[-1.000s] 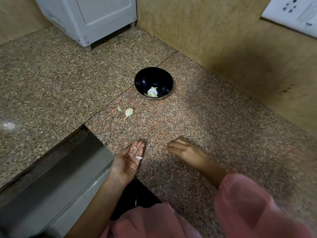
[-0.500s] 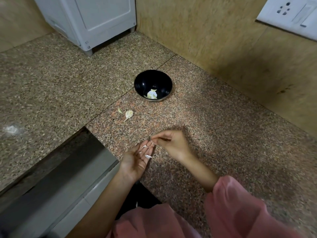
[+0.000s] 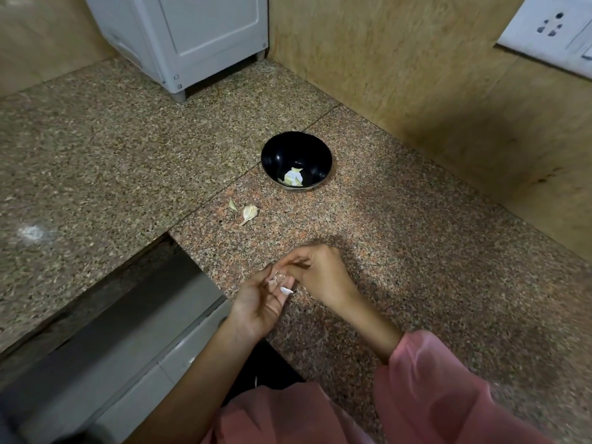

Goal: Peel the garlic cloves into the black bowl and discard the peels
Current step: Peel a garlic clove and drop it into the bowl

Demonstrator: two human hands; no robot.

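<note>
A black bowl [image 3: 296, 160] stands on the granite counter with pale garlic pieces [image 3: 293, 177] at its bottom. In front of it, to the left, lie an unpeeled garlic clove [image 3: 249, 213] and a small peel scrap [image 3: 233, 205]. My left hand [image 3: 261, 304] lies palm up at the counter's front edge with white peel bits [image 3: 282, 285] on its fingers. My right hand [image 3: 320, 274] reaches over those fingertips, its curled fingers pinching at the peel bits there.
A white appliance [image 3: 192, 36] stands in the back corner. Tiled walls close off the back and right, with a socket plate [image 3: 551, 30] at upper right. The counter drops away at the lower left to a grey ledge [image 3: 112, 341].
My right hand left the counter, where it lay flat, and moved left onto my left hand's fingertips. My left hand stayed palm up with the peel bits.
</note>
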